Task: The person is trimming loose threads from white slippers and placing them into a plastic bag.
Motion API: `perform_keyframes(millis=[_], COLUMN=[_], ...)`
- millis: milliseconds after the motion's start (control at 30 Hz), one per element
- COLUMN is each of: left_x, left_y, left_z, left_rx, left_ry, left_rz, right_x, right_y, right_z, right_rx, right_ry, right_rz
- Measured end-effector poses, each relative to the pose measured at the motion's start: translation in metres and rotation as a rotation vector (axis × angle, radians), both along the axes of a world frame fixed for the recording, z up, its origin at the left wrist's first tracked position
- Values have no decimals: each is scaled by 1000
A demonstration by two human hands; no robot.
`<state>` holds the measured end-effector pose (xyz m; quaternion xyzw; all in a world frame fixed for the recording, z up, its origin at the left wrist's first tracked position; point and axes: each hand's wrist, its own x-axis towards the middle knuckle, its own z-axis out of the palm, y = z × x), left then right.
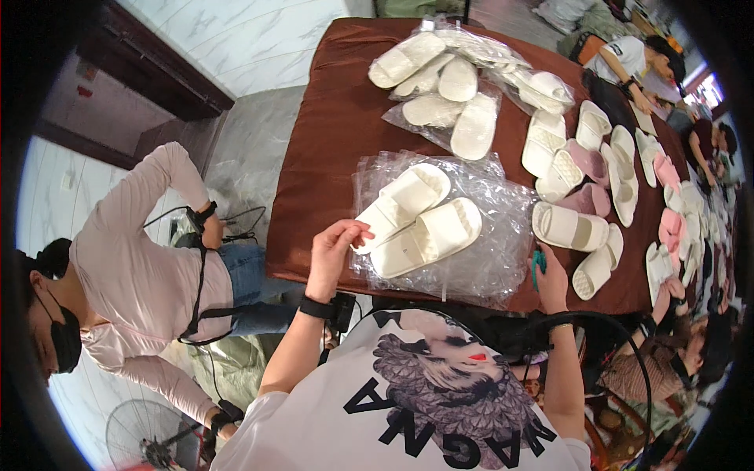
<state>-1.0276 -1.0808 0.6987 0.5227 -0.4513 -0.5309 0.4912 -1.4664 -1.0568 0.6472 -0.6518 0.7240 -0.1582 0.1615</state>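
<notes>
A pair of white slippers lies side by side on a stack of clear plastic bags [495,259]. My left hand [339,245] is closed, its fingers pinching the heel edge of the left white slipper [404,196]. The right slipper [432,238] rests against it, touched by neither hand. Over the table's near edge, right of the bags, my right hand [552,281] is closed round a small teal tool [539,265]; its kind is mostly hidden by the fingers.
Bagged white slippers [440,86] are heaped at the far side of the brown-covered table [314,133]. Loose white slippers [569,226] and mauve slippers [589,161] lie at the right. A person in a pale pink top [149,251] stands left; others work along the right.
</notes>
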Motion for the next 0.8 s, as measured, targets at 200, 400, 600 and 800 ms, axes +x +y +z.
perform_keyframes(millis=[200,400,600,800], left_x=[47,66,63,22], left_y=[60,132,197,188], left_z=[-18,-73,-190,-327], left_rx=[180,245,529,703], left_ry=[8,69,337,645], left_rz=[318,717,1013,1018], right_x=[-36,-32,-14,18], right_y=[-20,-53,-78,-86], right_z=[-35,-29,-22,-23], right_rx=[194,473,622,823], right_ry=[58,173,600,443], right_rz=[69,230,435,218])
